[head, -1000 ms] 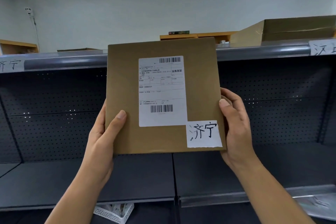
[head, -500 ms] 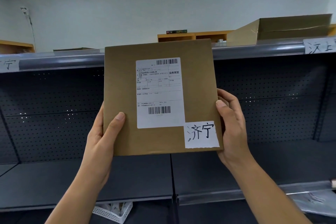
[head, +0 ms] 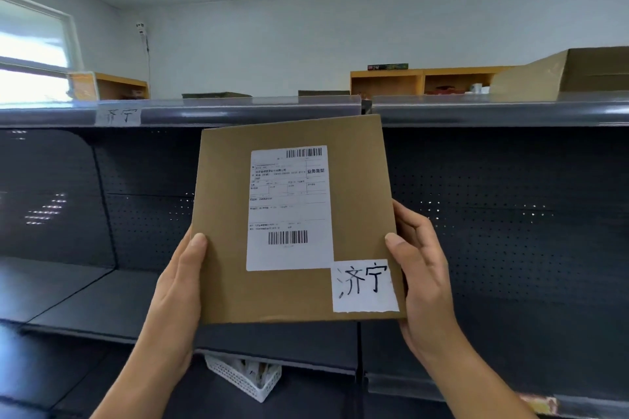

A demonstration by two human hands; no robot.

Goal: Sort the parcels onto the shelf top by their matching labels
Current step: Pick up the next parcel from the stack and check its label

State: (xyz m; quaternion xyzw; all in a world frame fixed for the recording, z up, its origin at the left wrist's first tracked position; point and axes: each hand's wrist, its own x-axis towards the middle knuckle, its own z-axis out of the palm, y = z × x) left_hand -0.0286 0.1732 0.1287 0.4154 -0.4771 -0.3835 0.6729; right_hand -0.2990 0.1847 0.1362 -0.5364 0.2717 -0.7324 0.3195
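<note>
I hold a flat brown cardboard parcel [head: 224, 214] upright in front of the dark shelf unit. It carries a white shipping label with barcodes and a handwritten tag [head: 363, 285] reading 济宁 at its lower right corner. My left hand [head: 178, 296] grips its lower left edge, thumb on the front. My right hand [head: 422, 269] grips the right edge beside the tag. On the shelf top's front rail [head: 238, 114], up and to the left of the parcel, a paper label [head: 118, 116] shows the same 济宁 characters.
A large brown carton [head: 571, 75] sits on the shelf top at the right. Two low dark boxes [head: 218, 95] lie on the top behind the rail. A white mesh basket [head: 243, 376] stands below the middle shelf. Wooden cabinets line the back wall.
The view has swung left. The 济宁 shelf label moved from the far left edge toward the centre, and the right-hand label left the frame. Both hands keep their grip on the parcel.
</note>
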